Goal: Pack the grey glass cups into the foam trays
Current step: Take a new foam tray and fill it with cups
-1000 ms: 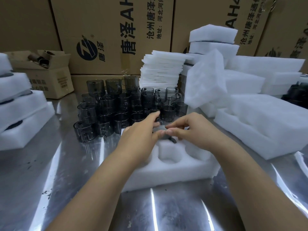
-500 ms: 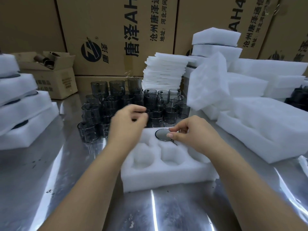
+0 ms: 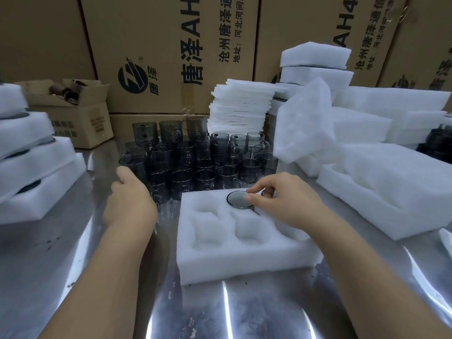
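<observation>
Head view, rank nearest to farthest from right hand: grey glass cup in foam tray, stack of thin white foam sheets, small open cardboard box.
1. Grey glass cup, in the white foam tray, pinched by the right hand.
2. Stack of thin white foam sheets, centre back.
3. Small open cardboard box, far back left.

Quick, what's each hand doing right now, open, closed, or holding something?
Left hand: at the loose cups, grip hidden behind it; cannot tell.
Right hand: pinching the rim of the grey glass cup seated in the foam tray.
</observation>
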